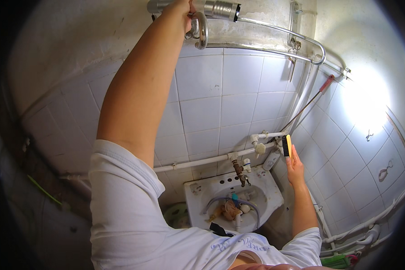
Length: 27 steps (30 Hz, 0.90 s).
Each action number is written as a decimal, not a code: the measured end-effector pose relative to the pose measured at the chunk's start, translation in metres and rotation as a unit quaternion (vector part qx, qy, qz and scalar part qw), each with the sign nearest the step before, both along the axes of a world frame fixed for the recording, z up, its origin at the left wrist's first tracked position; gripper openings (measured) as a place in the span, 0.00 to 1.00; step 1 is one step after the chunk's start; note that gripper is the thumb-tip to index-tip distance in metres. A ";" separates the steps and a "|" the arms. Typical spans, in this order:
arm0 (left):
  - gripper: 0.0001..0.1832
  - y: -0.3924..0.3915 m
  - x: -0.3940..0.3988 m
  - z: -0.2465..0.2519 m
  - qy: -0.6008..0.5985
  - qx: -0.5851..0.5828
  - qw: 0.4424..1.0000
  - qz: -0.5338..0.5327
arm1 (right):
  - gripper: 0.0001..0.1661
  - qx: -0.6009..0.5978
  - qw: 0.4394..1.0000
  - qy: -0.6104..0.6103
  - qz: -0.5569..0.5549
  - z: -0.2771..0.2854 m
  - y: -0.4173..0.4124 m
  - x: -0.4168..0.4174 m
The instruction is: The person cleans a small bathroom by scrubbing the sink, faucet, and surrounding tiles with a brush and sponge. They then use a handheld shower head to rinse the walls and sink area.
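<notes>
My left arm reaches up to the top of the view, and my left hand [185,9] is around a silver metal flashlight [221,10], its fingers mostly hidden. The flashlight's head points right, close to the bent end of a chrome towel rail [202,30]. Held upright in my right hand [295,168] is a brush [288,145] with a yellow back and black bristles facing left. The brush is near white pipes in the wall corner, above the right rim of a white washbasin [202,189]. A bright patch of light [366,98] falls on the right wall.
A grey hose [256,209], a crumpled plastic bag [230,210] and other items lie in the basin. Above it are a corroded tap [238,170] and a pipe valve [260,148]. A red-headed long brush [326,83] leans in the corner. Pipes [368,224] run along the right wall.
</notes>
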State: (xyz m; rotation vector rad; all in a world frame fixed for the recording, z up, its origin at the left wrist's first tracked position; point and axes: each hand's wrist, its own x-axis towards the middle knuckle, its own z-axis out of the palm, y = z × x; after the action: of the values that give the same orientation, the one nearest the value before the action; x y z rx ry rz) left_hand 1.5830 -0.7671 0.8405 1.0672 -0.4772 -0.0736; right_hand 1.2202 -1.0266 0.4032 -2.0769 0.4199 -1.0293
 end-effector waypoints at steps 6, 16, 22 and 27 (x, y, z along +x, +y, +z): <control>0.27 0.009 -0.003 0.003 0.061 0.107 0.992 0.005 | 0.32 -0.026 0.999 -0.020 0.010 -0.003 -0.006 -0.004; 0.23 0.009 -0.014 -0.002 0.004 -0.032 0.999 -0.016 | 0.33 -0.006 1.000 -0.022 0.021 0.004 -0.005 -0.013; 0.21 0.019 0.017 0.008 0.061 -0.029 0.998 -0.015 | 0.27 -0.054 0.994 -0.072 -0.062 0.020 -0.006 -0.010; 0.19 0.033 0.015 0.006 0.042 -0.013 0.999 -0.026 | 0.14 -0.098 0.978 -0.157 -0.099 0.160 0.038 0.038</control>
State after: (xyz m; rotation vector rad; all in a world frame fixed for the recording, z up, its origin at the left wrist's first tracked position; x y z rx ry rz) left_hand 1.5984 -0.7342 0.8466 1.0218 -0.4296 -0.1579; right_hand 1.2582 -0.9886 0.5627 -2.0215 0.3814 -1.5452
